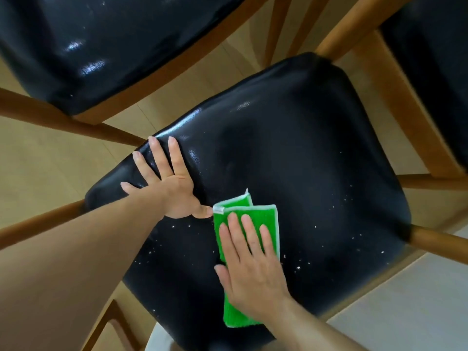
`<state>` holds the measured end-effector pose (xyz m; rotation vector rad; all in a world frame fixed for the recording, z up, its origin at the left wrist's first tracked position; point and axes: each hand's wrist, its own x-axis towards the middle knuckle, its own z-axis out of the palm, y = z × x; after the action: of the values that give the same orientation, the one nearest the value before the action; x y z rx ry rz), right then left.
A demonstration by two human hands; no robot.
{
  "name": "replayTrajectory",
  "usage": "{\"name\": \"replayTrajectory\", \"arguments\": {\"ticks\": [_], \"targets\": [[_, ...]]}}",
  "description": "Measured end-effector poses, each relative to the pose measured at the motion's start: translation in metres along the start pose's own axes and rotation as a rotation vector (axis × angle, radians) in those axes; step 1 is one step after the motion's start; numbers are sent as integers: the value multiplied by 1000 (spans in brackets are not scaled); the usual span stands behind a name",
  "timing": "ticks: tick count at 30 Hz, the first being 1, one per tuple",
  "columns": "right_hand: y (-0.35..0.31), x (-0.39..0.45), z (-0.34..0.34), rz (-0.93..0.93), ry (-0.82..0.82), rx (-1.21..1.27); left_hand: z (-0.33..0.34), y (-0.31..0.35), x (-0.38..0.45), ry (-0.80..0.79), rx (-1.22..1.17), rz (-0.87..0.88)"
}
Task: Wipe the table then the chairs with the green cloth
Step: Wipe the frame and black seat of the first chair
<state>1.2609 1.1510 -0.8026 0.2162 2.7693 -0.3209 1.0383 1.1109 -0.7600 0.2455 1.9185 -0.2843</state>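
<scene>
Two bare hands are resting on the black seat point(291, 148) of a wooden-framed chair, seen from above. The right hand point(253, 269) is lying flat on the green cloth point(243, 214), its fingers straight and slightly spread, pressing the cloth against the seat — nothing is being clasped or pinched. The cloth is folded, showing a pale border along its far and right edges, and is sitting on the near-centre part of the seat; its far corners are poking out beyond the fingertips and its near end is showing below the heel of the hand.

The left hand point(169, 188) is lying palm-down on the left part of the same seat, fingers straight and splayed toward the seat's far-left edge, holding nothing. Its thumb is pointing toward the cloth, with the tip just beside the cloth's far-left corner; whether the two are touching cannot be told.

White specks point(298, 267) are scattered over the near and right parts of the seat, both sides of the cloth. A second chair point(96, 46) with a glossy black seat is standing at the upper left, well apart from the hands, and part of a third black seat point(435, 72) is showing at the upper right edge. Brown wooden rails point(395, 97) are crossing between the seats — below them, a pale wood floor point(33, 160) is showing.
</scene>
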Motion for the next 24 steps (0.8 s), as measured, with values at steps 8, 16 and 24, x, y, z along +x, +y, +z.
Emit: {"name": "replayTrajectory", "arguments": {"ticks": [8, 16, 24], "targets": [[70, 31, -20, 150, 167, 43, 1, 2, 1, 5, 0, -10], [158, 94, -59, 529, 262, 111, 4, 0, 2, 24, 10, -11], [47, 64, -32, 454, 179, 103, 5, -2, 4, 33, 5, 2]]}}
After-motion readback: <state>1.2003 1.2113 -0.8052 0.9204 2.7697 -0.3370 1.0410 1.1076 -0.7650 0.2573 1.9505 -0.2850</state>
